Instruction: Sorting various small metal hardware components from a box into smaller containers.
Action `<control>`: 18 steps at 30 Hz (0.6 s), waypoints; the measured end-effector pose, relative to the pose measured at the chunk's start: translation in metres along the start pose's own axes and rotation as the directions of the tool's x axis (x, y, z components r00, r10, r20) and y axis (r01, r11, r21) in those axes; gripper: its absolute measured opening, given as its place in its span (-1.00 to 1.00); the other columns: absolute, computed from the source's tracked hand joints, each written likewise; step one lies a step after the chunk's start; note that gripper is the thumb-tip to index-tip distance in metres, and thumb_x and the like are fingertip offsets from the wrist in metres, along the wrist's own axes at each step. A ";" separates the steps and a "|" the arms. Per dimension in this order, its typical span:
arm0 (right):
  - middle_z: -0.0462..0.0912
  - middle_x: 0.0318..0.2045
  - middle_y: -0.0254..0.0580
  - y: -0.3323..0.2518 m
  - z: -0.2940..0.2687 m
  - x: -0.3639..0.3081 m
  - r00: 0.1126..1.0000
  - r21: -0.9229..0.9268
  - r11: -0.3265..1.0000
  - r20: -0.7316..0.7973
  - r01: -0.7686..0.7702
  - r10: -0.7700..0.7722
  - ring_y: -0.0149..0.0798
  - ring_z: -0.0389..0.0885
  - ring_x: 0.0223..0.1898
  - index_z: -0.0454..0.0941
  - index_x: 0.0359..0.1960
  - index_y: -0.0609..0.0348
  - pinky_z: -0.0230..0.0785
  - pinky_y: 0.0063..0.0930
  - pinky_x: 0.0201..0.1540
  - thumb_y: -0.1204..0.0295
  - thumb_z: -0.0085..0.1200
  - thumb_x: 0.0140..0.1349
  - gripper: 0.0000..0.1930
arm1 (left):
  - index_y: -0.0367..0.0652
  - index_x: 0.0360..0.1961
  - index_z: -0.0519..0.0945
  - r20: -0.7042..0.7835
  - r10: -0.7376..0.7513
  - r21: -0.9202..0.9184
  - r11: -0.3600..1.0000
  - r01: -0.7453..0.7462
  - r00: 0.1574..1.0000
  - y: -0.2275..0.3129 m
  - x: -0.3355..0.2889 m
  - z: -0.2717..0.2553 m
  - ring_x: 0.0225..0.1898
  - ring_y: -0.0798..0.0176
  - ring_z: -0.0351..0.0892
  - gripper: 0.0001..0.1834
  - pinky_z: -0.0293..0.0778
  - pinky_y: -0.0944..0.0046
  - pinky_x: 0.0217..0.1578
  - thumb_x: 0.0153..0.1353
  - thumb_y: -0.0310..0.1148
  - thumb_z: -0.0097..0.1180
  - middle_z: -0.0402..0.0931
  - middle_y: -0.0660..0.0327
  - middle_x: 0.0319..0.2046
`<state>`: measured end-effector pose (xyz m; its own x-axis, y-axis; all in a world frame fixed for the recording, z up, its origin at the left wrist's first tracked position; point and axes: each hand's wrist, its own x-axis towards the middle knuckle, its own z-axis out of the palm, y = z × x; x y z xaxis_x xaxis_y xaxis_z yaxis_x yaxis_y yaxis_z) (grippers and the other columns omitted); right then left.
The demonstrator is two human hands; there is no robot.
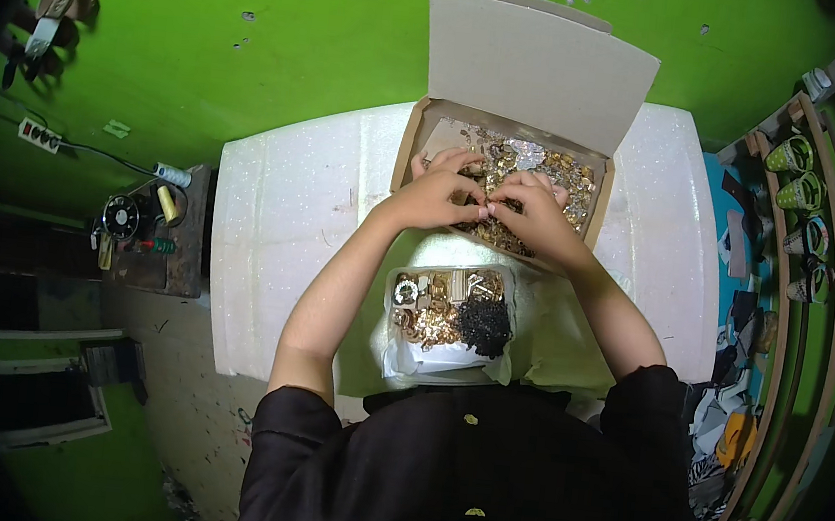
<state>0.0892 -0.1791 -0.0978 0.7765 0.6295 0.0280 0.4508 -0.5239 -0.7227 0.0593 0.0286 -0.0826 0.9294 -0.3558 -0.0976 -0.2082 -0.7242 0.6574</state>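
An open cardboard box (405, 155) with its lid (541, 70) raised holds a loose heap of small shiny gold and silver pieces (578, 181). My left hand (436, 197) and my right hand (535, 212) are both over this heap. Their thumbs and forefingers meet in a pinch near the box's front side. Whatever they pinch is too small to make out. Closer to my body stands a clear plastic container (391, 358), divided into compartments. In it lie gold metal pieces (428, 327), a pile of black bead-like pieces (483, 327) and something white at the front.
The box and container stand on a white glittery table (281, 217) against a green wall. At the left, a small dark table (170, 272) carries spools and a round device. A wooden rack (750, 152) with green patterned shoes and scraps of material stands at the right.
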 end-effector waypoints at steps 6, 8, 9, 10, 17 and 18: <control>0.50 -0.21 -0.37 -0.015 -0.003 -0.001 0.982 -0.088 0.994 -0.169 0.069 -0.083 -0.26 0.32 0.00 0.62 -0.33 -0.05 -0.16 -0.14 0.10 0.23 0.16 0.08 -0.83 | 0.10 -0.37 0.71 -0.125 0.007 0.140 0.990 0.011 0.992 0.019 -0.016 -0.011 0.35 0.01 -0.03 -0.75 -0.37 -0.13 0.23 0.06 -0.02 0.21 0.25 0.13 0.25; 0.50 -0.21 -0.37 -0.019 -0.002 -0.004 0.972 -0.128 0.986 -0.195 0.104 -0.128 -0.25 0.32 0.00 0.62 -0.33 -0.05 -0.16 -0.14 0.10 0.23 0.16 0.08 -0.83 | 0.10 -0.37 0.70 -0.181 0.019 0.148 0.989 0.008 0.983 0.022 -0.021 -0.008 0.35 0.02 -0.03 -0.76 -0.37 -0.14 0.23 0.07 -0.03 0.20 0.25 0.13 0.24; 0.50 -0.20 -0.37 -0.022 -0.001 -0.005 0.963 -0.161 0.978 -0.213 0.130 -0.163 -0.25 0.32 0.01 0.62 -0.32 -0.06 -0.15 -0.13 0.10 0.23 0.16 0.08 -0.83 | 0.09 -0.37 0.70 -0.226 0.024 0.150 0.989 0.010 0.974 0.023 -0.023 -0.007 0.34 0.03 -0.02 -0.76 -0.36 -0.15 0.22 0.08 -0.04 0.19 0.25 0.13 0.24; 0.50 -0.20 -0.37 -0.024 -0.001 -0.008 0.960 -0.170 0.976 -0.217 0.140 -0.175 -0.25 0.32 0.01 0.62 -0.32 -0.06 -0.15 -0.13 0.10 0.23 0.16 0.08 -0.83 | 0.09 -0.37 0.70 -0.237 0.031 0.156 0.988 0.006 0.971 0.022 -0.026 -0.005 0.34 0.03 -0.02 -0.76 -0.36 -0.15 0.22 0.08 -0.04 0.19 0.25 0.13 0.24; 0.34 0.09 -0.12 -0.037 -0.006 -0.026 0.952 -0.295 0.954 -0.273 0.057 -0.141 -0.09 0.16 0.21 0.44 0.09 -0.10 -0.22 0.04 0.18 0.25 0.22 0.01 -0.47 | 0.05 -0.35 0.65 -0.352 0.034 0.102 0.995 0.002 0.935 0.022 -0.040 0.004 0.34 0.05 0.00 -0.77 -0.37 -0.21 0.19 0.10 -0.09 0.11 0.26 0.12 0.22; 0.24 0.16 -0.04 -0.039 -0.006 -0.029 0.948 -0.261 0.965 -0.312 -0.019 -0.066 -0.02 0.08 0.26 0.33 0.18 -0.14 -0.23 0.08 0.19 0.25 0.25 -0.04 -0.34 | 0.04 -0.35 0.65 -0.348 0.006 0.117 0.992 0.037 0.938 0.024 -0.044 0.006 0.34 0.04 -0.01 -0.78 -0.37 -0.22 0.19 0.09 -0.11 0.11 0.25 0.12 0.23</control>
<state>0.0516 -0.1805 -0.0661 0.8435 0.4519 0.2902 0.5356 -0.6672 -0.5177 0.0122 0.0236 -0.0669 0.9760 -0.1328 0.1724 -0.2081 -0.8010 0.5613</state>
